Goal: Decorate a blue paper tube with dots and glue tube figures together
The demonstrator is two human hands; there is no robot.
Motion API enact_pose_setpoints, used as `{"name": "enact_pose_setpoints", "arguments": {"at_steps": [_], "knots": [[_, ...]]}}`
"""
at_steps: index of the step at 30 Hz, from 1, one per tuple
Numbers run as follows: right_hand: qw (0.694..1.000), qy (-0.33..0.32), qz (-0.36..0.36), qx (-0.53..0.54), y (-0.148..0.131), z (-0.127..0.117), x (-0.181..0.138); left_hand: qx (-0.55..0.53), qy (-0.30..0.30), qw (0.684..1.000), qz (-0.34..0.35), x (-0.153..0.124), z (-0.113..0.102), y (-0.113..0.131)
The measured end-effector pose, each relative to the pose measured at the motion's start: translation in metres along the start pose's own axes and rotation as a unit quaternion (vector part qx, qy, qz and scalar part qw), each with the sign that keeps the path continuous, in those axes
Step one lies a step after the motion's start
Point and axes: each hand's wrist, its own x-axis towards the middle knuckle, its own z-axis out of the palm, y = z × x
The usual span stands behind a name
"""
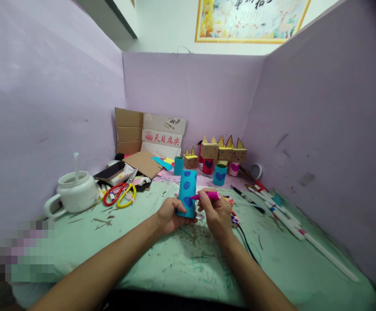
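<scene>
Left hand has a snug grip on a blue paper tube, roughly upright over the near middle of the surface. Right hand is closed around a magenta marker, tip right by the lowest spot.

Progress: I count three dark blue spots on the side facing us. Top two look filled to me; the bottom one's patchier, so I'd call it unfinished. Can't see the far side, so no clue what's left there.

Further out, one plain teal tube, then three tubes with hearts: one blue, one red, one pink. Four cardboard cat heads: three bunched up behind the heart tubes, plus one off by itself.

Off left: one pair of scissors, one phone, one white mug. Off right: one black pen, one tape roll, and several white markers overlapping too much to count.
</scene>
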Motion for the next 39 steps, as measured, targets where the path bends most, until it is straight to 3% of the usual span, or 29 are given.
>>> {"name": "enact_pose_setpoints", "arguments": {"at_steps": [39], "knots": [[1.000, 0.012, 0.010, -0.021, -0.0020, -0.0014, -0.0008, 0.004, 0.020, 1.000, 0.009, -0.0015, 0.0037, -0.0007]]}}
